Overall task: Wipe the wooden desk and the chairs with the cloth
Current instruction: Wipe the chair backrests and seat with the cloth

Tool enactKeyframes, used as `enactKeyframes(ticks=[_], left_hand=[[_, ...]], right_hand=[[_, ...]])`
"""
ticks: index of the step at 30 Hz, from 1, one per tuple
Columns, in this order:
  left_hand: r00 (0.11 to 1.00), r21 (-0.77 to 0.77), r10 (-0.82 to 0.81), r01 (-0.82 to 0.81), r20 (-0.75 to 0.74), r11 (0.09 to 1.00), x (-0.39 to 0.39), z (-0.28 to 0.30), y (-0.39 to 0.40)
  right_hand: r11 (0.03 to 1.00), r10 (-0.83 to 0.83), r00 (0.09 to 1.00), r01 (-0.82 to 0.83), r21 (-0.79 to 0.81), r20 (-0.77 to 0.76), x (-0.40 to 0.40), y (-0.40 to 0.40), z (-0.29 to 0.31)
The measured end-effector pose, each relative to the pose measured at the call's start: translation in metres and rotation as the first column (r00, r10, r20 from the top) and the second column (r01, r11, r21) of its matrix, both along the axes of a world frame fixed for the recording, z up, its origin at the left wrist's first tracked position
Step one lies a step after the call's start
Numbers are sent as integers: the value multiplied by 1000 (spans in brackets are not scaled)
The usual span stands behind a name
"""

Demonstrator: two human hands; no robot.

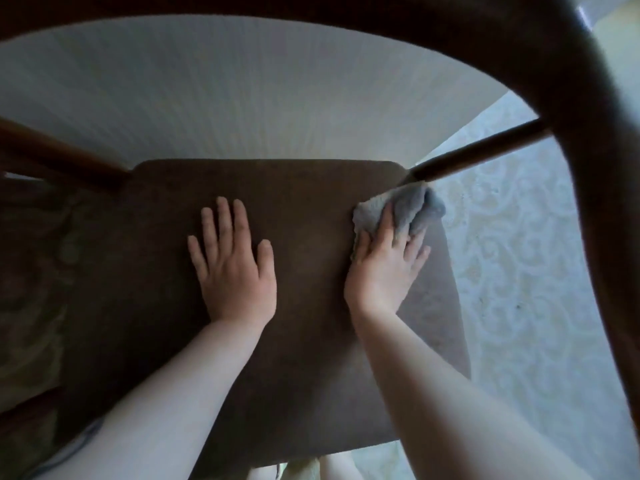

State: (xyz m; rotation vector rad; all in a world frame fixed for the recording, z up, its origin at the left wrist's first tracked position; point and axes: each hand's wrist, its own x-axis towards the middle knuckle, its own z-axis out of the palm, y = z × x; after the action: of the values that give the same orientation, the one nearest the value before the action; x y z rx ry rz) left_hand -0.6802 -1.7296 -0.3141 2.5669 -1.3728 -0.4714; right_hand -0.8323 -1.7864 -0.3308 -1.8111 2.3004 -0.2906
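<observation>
The right grip (384, 268) presses down on a bunched, pale blue-grey terry cloth (403, 211), fingers spread over its near part and the thumb alongside; how far the fingers curl into the fabric is hard to make out, since folds of cloth cover the fingertips. The cloth sits at the far right corner of a dark brown, square chair seat with rounded corners (294, 358), just beside the foot of a dark round wooden spindle (478, 155) that rises from that corner. The left grip (233, 261) lies flat and empty on the middle of the seat, fingers straight and slightly apart, palm down. Both bare forearms reach in from the lower edge, cut off by the frame.

A thick, curved dark wooden chair back rail (561, 74) arcs across the top and down the right side, blurred by closeness. A reddish-brown wooden rod (59, 154) enters from the left and meets the seat's far left corner. Beyond the seat stands a pale ribbed wall surface (242, 91). A light floor covering with a faint ornamental pattern (519, 271) shows on the right. The left side is in deep shadow, its contents unclear.
</observation>
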Motion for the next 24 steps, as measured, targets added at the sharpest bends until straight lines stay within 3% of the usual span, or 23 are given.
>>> enactKeyframes(ticks=[1,2,3,4,5,6,7,8,9,10,11,12,13,15,16,17,18,19,20,21,22,23,24], left_hand=[[1000,-12,-6,5,-25,1000,-8,1,-6],[999,-18,-9,8,-45,1000,-16,1,-10],[998,-27,-16,14,-65,1000,-25,2,-15],[996,-39,-23,20,-81,999,-31,3,-19],[995,-54,-31,26,-95,998,-36,4,-21],[994,-62,-36,30,-105,998,-40,5,-22],[993,-63,-44,37,-109,997,-41,4,-21],[991,-57,-71,65,-111,996,-43,4,-19],[989,-52,-101,96,-112,994,-44,3,-16],[985,-49,-128,123,-112,991,-44,1,-13],[984,-47,-141,136,-113,990,-45,-1,-10],[983,-45,-143,139,-116,989,-47,-3,-7],[981,-45,-151,146,-120,988,-53,-3,-3],[977,-66,-181,174,-115,982,-64,-5,6],[975,-76,-192,185,-113,980,-68,-5,11],[974,-82,-194,185,-116,979,-70,-5,16],[973,-84,-194,185,-122,979,-71,-5,20],[972,-84,-197,188,-125,979,-71,-5,25],[968,-82,-217,208,-125,975,-73,-4,31],[965,-81,-230,221,-124,972,-72,-3,36],[962,-83,-243,234,-127,969,-71,-2,40],[954,-85,-268,258,-131,962,-74,0,45],[946,-85,-292,283,-138,955,-77,2,50]], right_hand=[[998,-47,999,47,-28,14,7,20,1],[998,19,998,-16,-54,55,18,39,4],[978,203,975,-199,-56,86,25,54,4],[891,453,886,-453,-21,105,28,64,7],[745,664,742,-667,2,95,19,61,8],[631,773,630,-775,5,74,2,48,5],[647,762,646,-762,-17,40,-16,37,2],[794,607,794,-606,-40,17,-36,27,1],[952,301,953,-298,-72,36,-56,21,0],[993,-83,992,90,-76,91,-72,25,0],[914,-390,906,403,-53,166,-75,37,0],[849,-507,842,525,-63,184,-67,53,0],[878,-452,879,468,-97,150,-56,71,-1],[993,16,992,0,-121,128,-31,105,0],[947,316,941,-305,-102,118,-25,114,1],[837,547,832,-540,-82,99,-30,107,2],[744,668,741,-664,-77,64,-40,93,-1],[747,664,747,-661,-75,28,-53,83,-3],[856,514,857,-511,-76,29,-69,80,-4],[969,235,970,-228,-91,64,-84,81,-5],[989,-111,987,121,-86,113,-91,91,-5],[926,-358,923,370,-69,142,-90,112,-5],[886,-449,886,458,-68,117,-81,134,-5]])
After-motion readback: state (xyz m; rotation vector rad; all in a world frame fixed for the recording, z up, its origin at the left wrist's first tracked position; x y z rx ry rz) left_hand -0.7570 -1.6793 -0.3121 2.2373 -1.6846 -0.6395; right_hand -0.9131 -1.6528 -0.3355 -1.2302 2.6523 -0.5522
